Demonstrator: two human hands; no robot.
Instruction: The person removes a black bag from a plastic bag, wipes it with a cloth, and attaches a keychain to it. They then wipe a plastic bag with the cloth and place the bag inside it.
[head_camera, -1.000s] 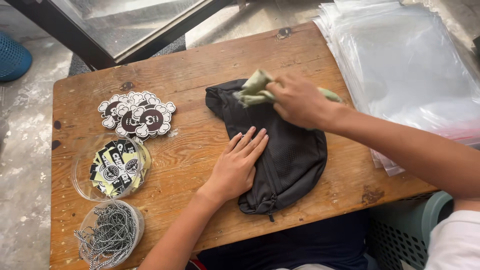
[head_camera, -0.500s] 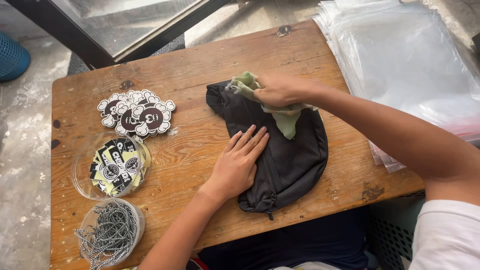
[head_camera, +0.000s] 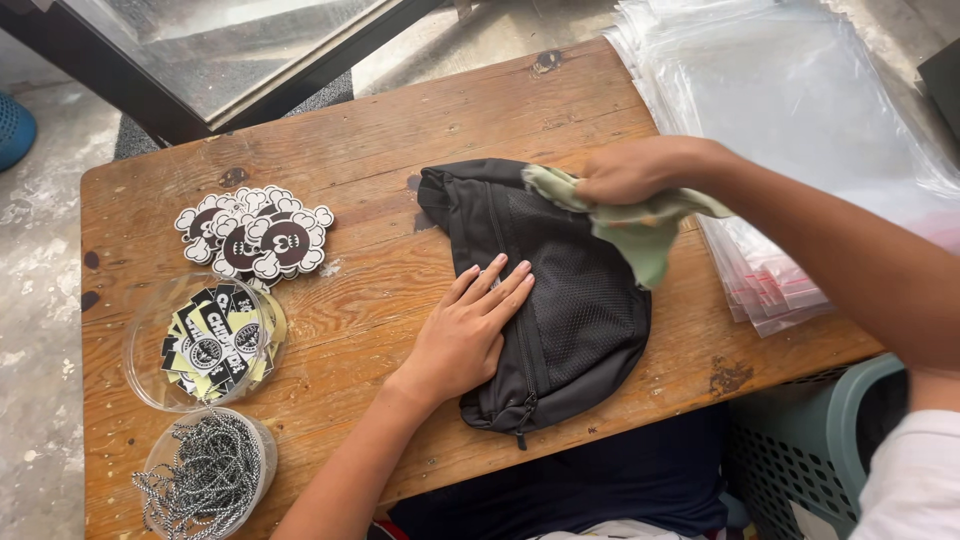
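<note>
Right hand (head_camera: 628, 172) clutches a green cloth (head_camera: 640, 225), fingertips hidden; left hand (head_camera: 470, 330) presses the black bag (head_camera: 570, 300) flat.

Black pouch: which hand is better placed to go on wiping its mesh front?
Probably the right hand: it grips the green cloth over the black pouch. The left hand lies flat on the pouch's left edge, pinning it to the wooden table.

Bare table (head_camera: 420, 120) left open at 12 o'clock of bag (head_camera: 560, 300). 3 o'clock blocked by plastic sleeves (head_camera: 800, 120). 9 o'clock crowded by stickers (head_camera: 255, 235), two tubs (head_camera: 205, 345). Narrow strip kept free between.
</note>
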